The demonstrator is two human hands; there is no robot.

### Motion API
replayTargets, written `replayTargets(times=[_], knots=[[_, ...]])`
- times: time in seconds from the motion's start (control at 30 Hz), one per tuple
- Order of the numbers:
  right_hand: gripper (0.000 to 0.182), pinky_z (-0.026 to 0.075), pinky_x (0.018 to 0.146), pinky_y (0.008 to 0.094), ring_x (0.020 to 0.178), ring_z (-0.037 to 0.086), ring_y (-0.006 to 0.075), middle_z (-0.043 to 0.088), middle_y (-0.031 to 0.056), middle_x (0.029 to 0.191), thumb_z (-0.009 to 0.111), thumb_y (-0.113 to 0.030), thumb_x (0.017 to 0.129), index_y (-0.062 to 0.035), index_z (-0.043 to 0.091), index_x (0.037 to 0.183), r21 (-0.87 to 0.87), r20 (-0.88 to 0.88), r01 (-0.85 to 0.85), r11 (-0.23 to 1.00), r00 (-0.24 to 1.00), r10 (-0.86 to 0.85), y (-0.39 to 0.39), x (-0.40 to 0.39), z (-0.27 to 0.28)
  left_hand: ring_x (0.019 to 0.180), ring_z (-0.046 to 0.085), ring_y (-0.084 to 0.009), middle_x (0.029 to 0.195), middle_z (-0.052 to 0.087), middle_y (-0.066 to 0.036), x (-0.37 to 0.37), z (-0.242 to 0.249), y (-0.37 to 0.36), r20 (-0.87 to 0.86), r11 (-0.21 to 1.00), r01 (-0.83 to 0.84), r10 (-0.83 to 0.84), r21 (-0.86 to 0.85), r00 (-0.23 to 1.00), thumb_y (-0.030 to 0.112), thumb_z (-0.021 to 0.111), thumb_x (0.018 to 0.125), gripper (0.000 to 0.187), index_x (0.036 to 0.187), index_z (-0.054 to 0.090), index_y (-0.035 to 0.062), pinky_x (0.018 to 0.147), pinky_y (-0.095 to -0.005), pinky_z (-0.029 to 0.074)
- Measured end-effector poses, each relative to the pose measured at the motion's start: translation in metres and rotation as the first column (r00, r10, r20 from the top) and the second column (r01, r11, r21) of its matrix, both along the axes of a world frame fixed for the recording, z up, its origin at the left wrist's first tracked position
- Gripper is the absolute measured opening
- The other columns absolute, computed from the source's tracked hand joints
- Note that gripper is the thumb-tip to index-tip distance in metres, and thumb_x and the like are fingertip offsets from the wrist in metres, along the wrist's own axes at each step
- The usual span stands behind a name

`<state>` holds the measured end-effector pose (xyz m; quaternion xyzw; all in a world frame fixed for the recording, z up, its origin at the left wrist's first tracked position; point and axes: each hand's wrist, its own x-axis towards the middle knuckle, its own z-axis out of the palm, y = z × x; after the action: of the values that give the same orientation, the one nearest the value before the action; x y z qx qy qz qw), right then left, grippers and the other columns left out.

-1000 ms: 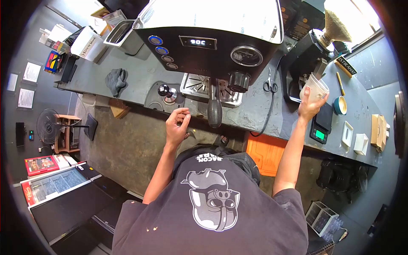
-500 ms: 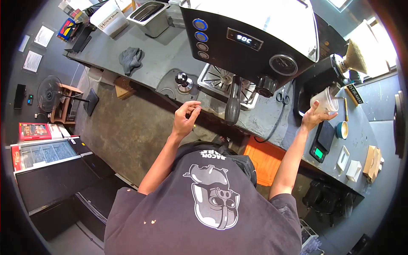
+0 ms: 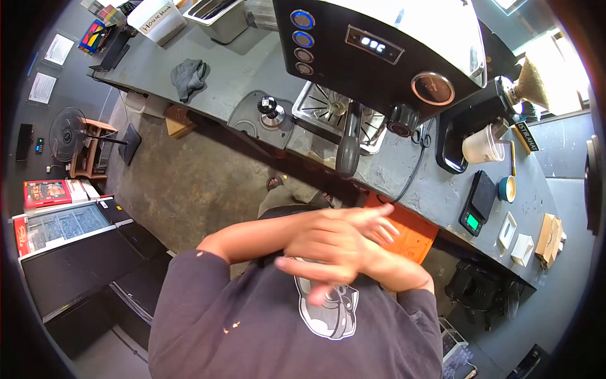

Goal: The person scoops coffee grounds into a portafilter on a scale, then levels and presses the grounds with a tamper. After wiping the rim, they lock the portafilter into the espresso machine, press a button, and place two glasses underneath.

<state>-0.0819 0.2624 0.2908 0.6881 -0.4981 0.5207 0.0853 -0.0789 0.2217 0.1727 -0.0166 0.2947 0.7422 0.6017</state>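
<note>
My forearms cross in front of the shirt, the right one over the left. My right hand (image 3: 331,246) points left, blurred by motion, with its fingers apart and nothing in them. Partly behind it, my left hand (image 3: 371,221) reaches to the right, fingers stretched out and holding nothing. Ahead of both hands, a portafilter (image 3: 349,148) is locked in the espresso machine (image 3: 379,79). A translucent plastic tub (image 3: 483,146) stands at the coffee grinder (image 3: 454,136), apart from my hands.
On the counter sit a tamper (image 3: 270,112) on a mat, a grey cloth (image 3: 189,79), scissors (image 3: 421,136), a digital scale (image 3: 478,203) and a blue cup (image 3: 507,189). An orange crate (image 3: 410,234) lies below the counter edge. A fan (image 3: 68,134) stands left.
My right hand has let go of the plastic tub at the grinder and come back to my chest. My left hand has swung right from near the counter, so the arms now cross.
</note>
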Motion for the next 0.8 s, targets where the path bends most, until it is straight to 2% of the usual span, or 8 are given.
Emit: replayTargets(times=[0.13,0.23,0.37,0.5,0.57,0.63,0.7,0.8], knots=[[0.051,0.046,0.063,0.0329,0.070,0.058,0.0217,0.062,0.0056,0.088,0.063,-0.048,0.091,-0.0003,0.067,0.108,0.160,-0.053,-0.049,0.986,0.997,0.058,-0.033,0.000,-0.013,0.130,0.053,-0.0192,0.144,0.055,-0.010,0.009,0.027,0.033,0.051,0.924,0.032,-0.055,0.382,0.997,0.053,0.029,0.107,0.067,0.143,0.048,0.0001,0.117,-0.0383,0.032],[0.052,0.046,0.065,0.0333,0.072,0.058,0.0213,0.061,0.0057,0.090,0.064,-0.048,0.090,-0.0009,0.066,0.110,0.177,-0.022,0.062,0.982,0.998,-0.059,-0.016,0.002,-0.018,0.137,0.046,-0.0194,0.149,0.050,-0.012,0.013,0.024,0.019,0.064,0.843,0.000,-0.041,0.538,0.997,0.050,0.030,0.107,0.065,0.145,0.047,0.0001,0.117,-0.0369,0.030],[0.057,0.048,0.065,0.0361,0.072,0.061,0.0273,0.063,0.0087,0.089,0.064,-0.055,0.089,-0.0008,0.067,0.108,0.330,0.004,-0.044,0.943,0.999,0.045,0.004,-0.012,-0.015,0.140,0.038,-0.0233,0.147,0.048,-0.017,0.021,0.052,-0.043,0.188,0.870,-0.130,0.043,0.476,0.981,0.055,0.027,0.106,0.073,0.146,0.043,-0.0038,0.113,-0.0375,0.035],[0.057,0.053,0.077,0.0406,0.089,0.067,0.0289,0.066,0.0125,0.100,0.072,-0.052,0.083,-0.0013,0.066,0.108,0.250,0.125,0.114,0.961,0.981,-0.149,0.030,-0.027,-0.013,0.119,0.058,-0.0260,0.126,0.061,-0.021,0.036,0.064,-0.104,0.064,0.934,-0.187,0.176,0.303,0.982,0.051,0.027,0.107,0.070,0.139,0.048,-0.0077,0.101,-0.0382,0.046],[0.042,0.055,0.068,0.0367,0.080,0.070,0.0258,0.071,0.0074,0.094,0.083,-0.033,0.073,-0.0035,0.072,0.100,0.255,0.135,0.212,0.943,0.958,-0.252,0.056,-0.043,-0.007,0.108,0.068,-0.0273,0.116,0.068,-0.023,0.043,0.071,-0.136,-0.006,0.947,-0.226,0.234,0.228,0.972,0.048,0.027,0.108,0.069,0.135,0.051,-0.0097,0.095,-0.0385,0.051],[0.022,0.055,0.068,0.0343,0.073,0.069,0.0229,0.071,0.0076,0.085,0.079,-0.012,0.076,-0.0052,0.071,0.095,0.304,0.051,0.563,0.768,0.795,-0.604,0.090,-0.062,-0.013,0.077,0.072,-0.0234,0.088,0.071,-0.018,0.050,0.084,-0.179,-0.423,0.948,-0.313,0.260,-0.058,0.868,0.041,0.037,0.107,0.055,0.123,0.059,-0.0069,0.069,-0.0323,0.056],[0.014,0.054,0.070,0.0316,0.077,0.069,0.0218,0.071,0.0115,0.087,0.069,-0.005,0.088,0.0002,0.068,0.101,0.414,0.211,0.759,0.503,0.458,-0.864,0.107,-0.087,-0.029,0.063,0.064,-0.0152,0.081,0.069,-0.011,0.055,0.097,-0.212,-0.599,0.747,-0.549,0.256,-0.376,0.759,0.032,0.044,0.107,0.039,0.118,0.062,-0.0012,0.060,-0.0260,0.049],[0.029,0.052,0.087,0.0392,0.096,0.066,0.0285,0.067,0.0160,0.106,0.069,-0.011,0.091,-0.0020,0.063,0.118,0.504,0.047,0.831,0.233,0.243,-0.969,0.128,-0.137,-0.074,0.063,0.059,-0.0125,0.077,0.065,-0.009,0.041,0.120,-0.232,-0.832,0.438,-0.855,0.335,-0.279,0.443,0.027,0.043,0.107,0.034,0.112,0.061,-0.0010,0.059,-0.0262,0.046]])
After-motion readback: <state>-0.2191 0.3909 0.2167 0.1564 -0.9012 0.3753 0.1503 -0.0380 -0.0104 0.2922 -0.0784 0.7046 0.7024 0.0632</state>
